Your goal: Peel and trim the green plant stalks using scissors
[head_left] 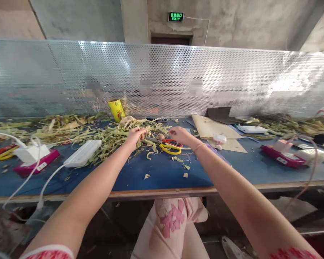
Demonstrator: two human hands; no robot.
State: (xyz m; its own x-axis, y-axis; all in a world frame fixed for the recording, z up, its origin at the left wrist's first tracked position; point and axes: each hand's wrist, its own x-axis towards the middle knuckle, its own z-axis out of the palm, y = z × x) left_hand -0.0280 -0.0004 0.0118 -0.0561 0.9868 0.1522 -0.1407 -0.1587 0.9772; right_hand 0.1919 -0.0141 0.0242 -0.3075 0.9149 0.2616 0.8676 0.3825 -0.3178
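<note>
My left hand (pixel 136 136) is closed in a pinch on pale green, dried-looking plant strips at the edge of a loose heap of plant pieces (pixel 105 145). To its right, my right hand (pixel 183 135) hovers just above the scissors, fingers loosely bent and apart, with nothing visible in them. Yellow-handled scissors (pixel 170 149) lie on the blue table (pixel 162 176) between the hands, and a red handle (pixel 175 142) shows right behind them. A small brownish round lump (pixel 160 136) rests by the blades, which are partly covered by plant pieces.
A yellow tube (pixel 116 109) stands behind the heap, before a perforated metal screen (pixel 162 79). On the left are a white power bank (pixel 82 153) and a magenta power strip (pixel 36 163) with cables. Cardboard (pixel 213 127) and another magenta strip (pixel 282 157) lie right.
</note>
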